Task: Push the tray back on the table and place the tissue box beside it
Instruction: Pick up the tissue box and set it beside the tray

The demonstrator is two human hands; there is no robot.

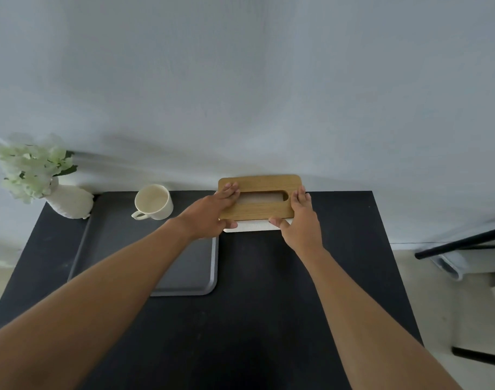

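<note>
The tissue box (259, 200), wooden-lidded, sits at the bench's (268, 277) far edge, just beside the grey tray's (184, 288) right rim. The left hand (212, 215) and right hand (299, 218) clasp its ends, fingers over the lid. A cup (153, 202) stands on the tray's far side.

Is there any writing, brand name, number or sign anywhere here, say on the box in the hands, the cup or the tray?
None can be read in this view.
Tissue box, held between the left hand and right hand: plain wooden lid, white base, no text visible.
Cup: plain cream, no marking visible.
Tray: plain grey.
Vase: white, textured, no label visible.
Table: plain dark top.
</note>
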